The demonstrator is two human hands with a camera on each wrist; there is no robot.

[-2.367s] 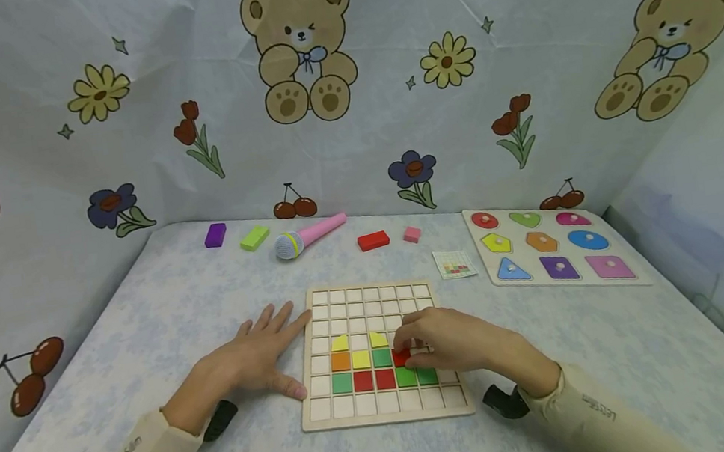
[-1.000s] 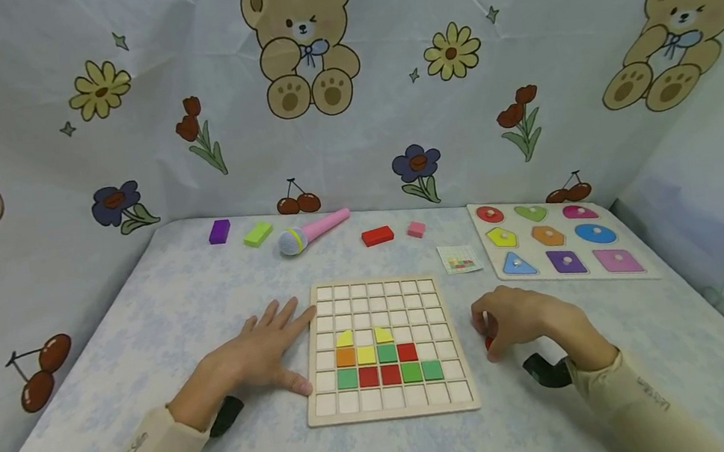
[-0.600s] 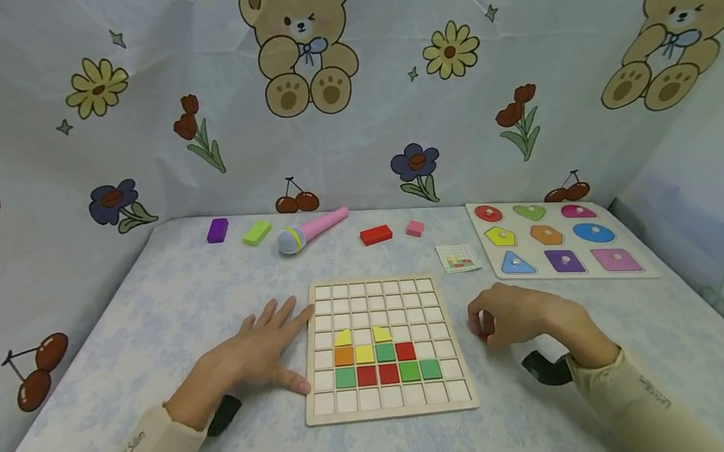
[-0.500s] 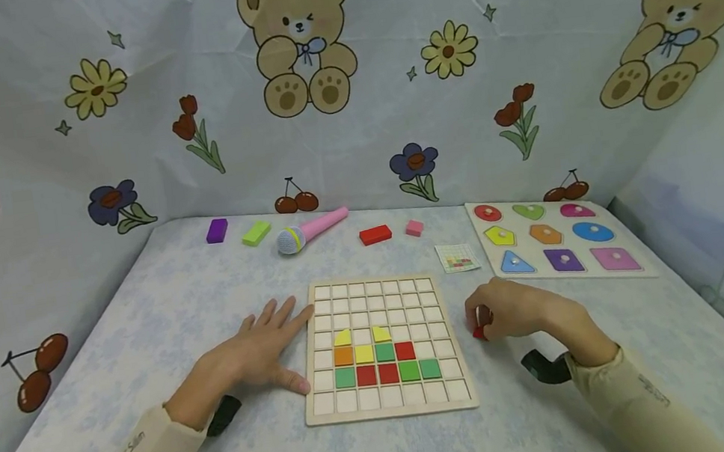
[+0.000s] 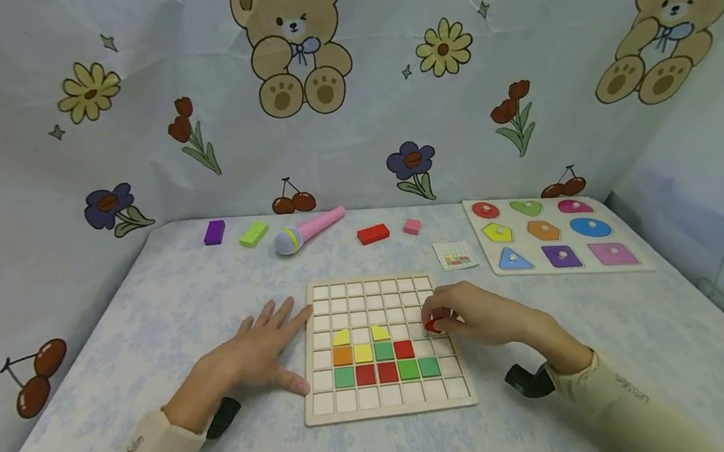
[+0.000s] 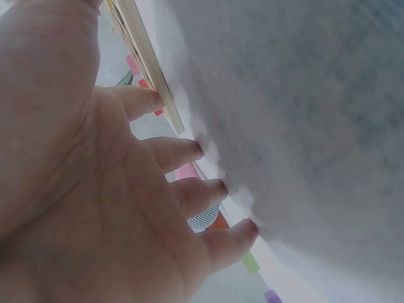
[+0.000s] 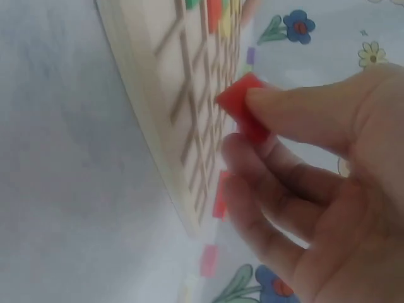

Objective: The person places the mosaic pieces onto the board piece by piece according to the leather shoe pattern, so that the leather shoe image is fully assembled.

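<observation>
My right hand (image 5: 474,312) pinches a red tile (image 7: 240,101) between thumb and fingers, held over the right side of a wooden grid board (image 5: 391,411). In the right wrist view the tile is tilted and apart from the grid. Coloured tiles fill several cells: a row with orange (image 5: 342,355), yellow (image 5: 362,352), green (image 5: 383,351) and red, below two yellow pieces with a cut corner. The row beneath holds green and red tiles (image 5: 387,372). My left hand (image 5: 252,356) rests with spread fingers on the table, index fingertip and thumb at the board's left edge.
Behind the board lie a purple block (image 5: 214,233), a lime block (image 5: 254,234), a pink toy microphone (image 5: 311,229), a red block (image 5: 373,234) and a small pink block (image 5: 412,226). A pattern card (image 5: 455,255) and a shape puzzle board (image 5: 523,266) are at back right.
My right hand left the red tile in the board, moved right to the table, took up another red tile and came back left over the board. My left hand stayed in place.
</observation>
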